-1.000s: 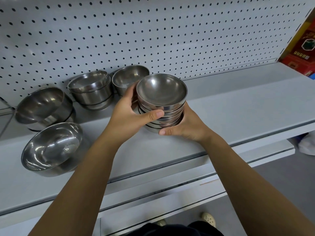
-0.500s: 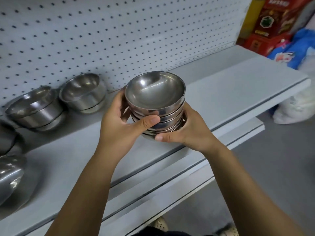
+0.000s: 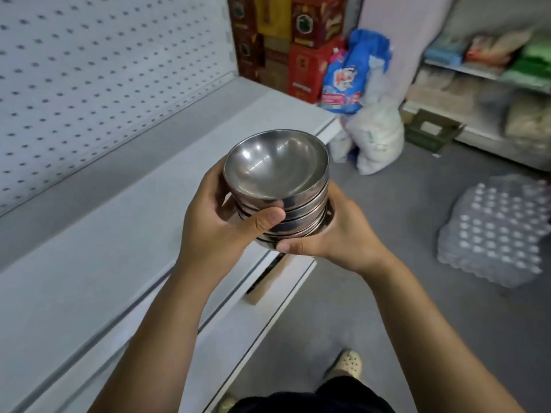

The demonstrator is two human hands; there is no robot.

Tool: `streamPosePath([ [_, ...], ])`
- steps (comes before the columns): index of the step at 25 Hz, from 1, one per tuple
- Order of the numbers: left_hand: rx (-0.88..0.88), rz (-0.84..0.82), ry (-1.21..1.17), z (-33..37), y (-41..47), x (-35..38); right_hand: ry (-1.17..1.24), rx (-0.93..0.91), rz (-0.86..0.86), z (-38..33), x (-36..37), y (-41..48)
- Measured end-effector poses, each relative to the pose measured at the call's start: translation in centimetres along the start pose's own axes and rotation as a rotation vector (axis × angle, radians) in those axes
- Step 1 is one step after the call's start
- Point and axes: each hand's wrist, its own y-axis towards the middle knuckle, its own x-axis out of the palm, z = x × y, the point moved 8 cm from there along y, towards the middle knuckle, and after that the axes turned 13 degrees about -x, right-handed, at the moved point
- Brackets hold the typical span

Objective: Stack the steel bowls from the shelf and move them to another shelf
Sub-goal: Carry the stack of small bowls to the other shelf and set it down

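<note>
Stack of steel bowls (image 3: pixel 277 171) was found clear of the white shelf (image 3: pixel 104 248). It was carried between both hands over that shelf's front edge, with the shelf board at 9 o'clock of it and open floor at 3 o'clock.

Left hand (image 3: pixel 220 225) gripped the stack from 9 o'clock, with its thumb (image 3: pixel 265 220) curled across the near wall. Right hand (image 3: pixel 343 234) cupped it from 4 o'clock, fingers wrapped under the base and thumb along the lowest rim. Neither hand was the nearer, as the load sat centred between them. Stack axis stood close to upright, mouth tipped slightly toward the wearer.

Bowls were shallow, round and thin-rimmed, nested tight, with several rims showing. The metal was polished and smooth with bright reflections. It was judged slippery and liable to shift if tilted.

Shelf was matt painted board backed by a perforated panel (image 3: pixel 89 70). A second shelving unit (image 3: pixel 465 70), loaded with soft packets, lay at 2 o'clock, well apart. Whether it was the destination could not be told. Stacked cartons (image 3: pixel 301 55) stood at 12 o'clock.
</note>
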Motion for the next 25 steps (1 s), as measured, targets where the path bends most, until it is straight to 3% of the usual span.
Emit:
streamPosePath([
  [8, 0.036, -0.201, -0.088, 0.4, 7.2, 21.2, -0.1, 0.05, 0.172, 4.7, -20.9, -1.4],
  [16, -0.029, -0.351, -0.091, -0.8, 14.1, 35.5, -0.122, 0.129, 0.281, 9.7, -33.9, -1.5],
  [25, 0.0, -0.608, -0.096, 1.6, 31.0, 52.3, -0.163, 0.153, 0.457, 17.1, -50.8, 8.3],
])
